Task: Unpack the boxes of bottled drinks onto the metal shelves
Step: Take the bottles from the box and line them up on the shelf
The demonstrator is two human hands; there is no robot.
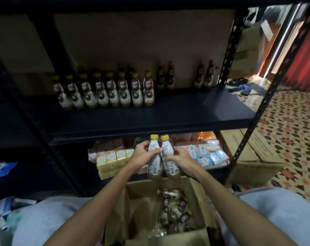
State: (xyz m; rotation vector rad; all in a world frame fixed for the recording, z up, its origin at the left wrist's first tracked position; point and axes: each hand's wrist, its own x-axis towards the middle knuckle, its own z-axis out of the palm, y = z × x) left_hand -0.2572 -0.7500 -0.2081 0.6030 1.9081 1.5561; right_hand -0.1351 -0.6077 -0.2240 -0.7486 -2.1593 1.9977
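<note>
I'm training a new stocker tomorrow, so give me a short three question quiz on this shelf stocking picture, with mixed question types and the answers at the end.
1. True or false: the left hand is empty while the right hand grips both of the held bottles.
2. Multiple choice: where is the open cardboard box that still has bottles in it?
A) on the top shelf
B) below the hands, in front of the person
C) far right, on the patterned floor
3. Fill in: the caps of the held bottles are ____.

Key: 1 false, each hand grips one bottle. 2 B. 3 yellow.
</note>
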